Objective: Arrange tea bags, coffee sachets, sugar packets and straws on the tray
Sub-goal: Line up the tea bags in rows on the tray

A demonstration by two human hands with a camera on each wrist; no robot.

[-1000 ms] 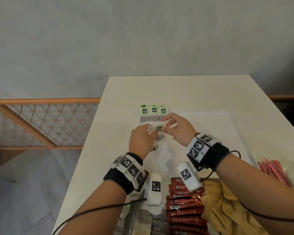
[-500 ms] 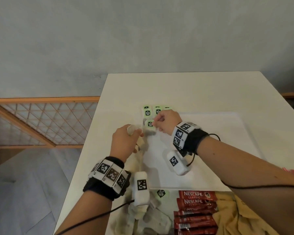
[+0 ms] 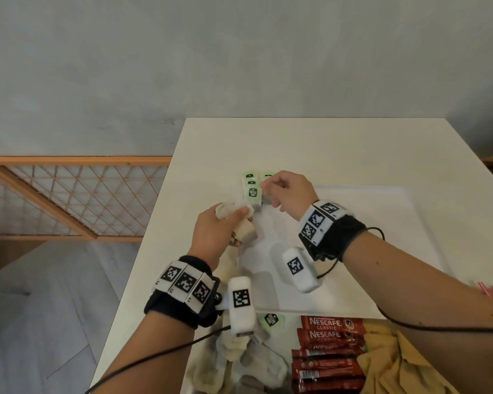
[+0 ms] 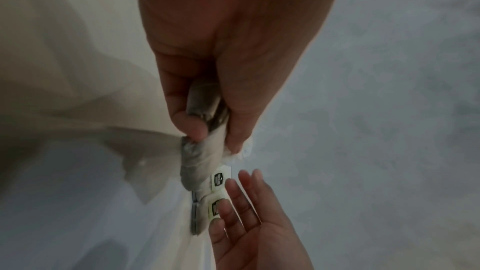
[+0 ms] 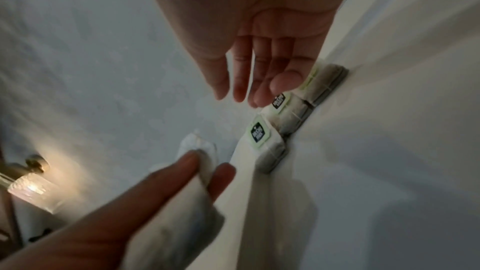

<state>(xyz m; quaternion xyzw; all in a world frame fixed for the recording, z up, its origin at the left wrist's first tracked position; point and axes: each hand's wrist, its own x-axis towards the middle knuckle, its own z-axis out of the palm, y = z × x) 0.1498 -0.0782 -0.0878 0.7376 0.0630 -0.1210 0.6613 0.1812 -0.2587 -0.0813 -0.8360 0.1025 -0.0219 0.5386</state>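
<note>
The row of tea bags [image 3: 253, 191] is lying at the far left corner of the tray [image 3: 367, 251], green tags facing up, running along the tray's far edge. The nearest bag in the row, with its dark label showing, is sitting just beside the fingertips of both hands.

The right hand [image 3: 289, 191] is hovering directly over that row with its fingers straight and loosely spread, gripping nothing; in the right wrist view its fingertips [image 5: 283, 83] are hanging just above the middle bag's tag, though whether they are touching it I cannot tell, since that view is dim and blurred.

The left hand [image 3: 218, 231] is sitting just to the near left of the row, over the tray's left edge, and is curling its fingers round a bundle of spare tea bags [image 3: 234, 216]. The bundle's long axis is pointing from the palm toward the row, so its free end is reaching almost to the nearest placed bag.

The coming move probably turns on this: the next bag is lying toward the near left of the right hand, and the free slot is at the row's near end, closer to the left hand than to the right.

Further out, at the near edge of the surface [image 3: 353, 143], more tea bags [image 3: 254, 362], red coffee sachets [image 3: 329, 351] and brown packets [image 3: 387, 365] are waiting.
</note>
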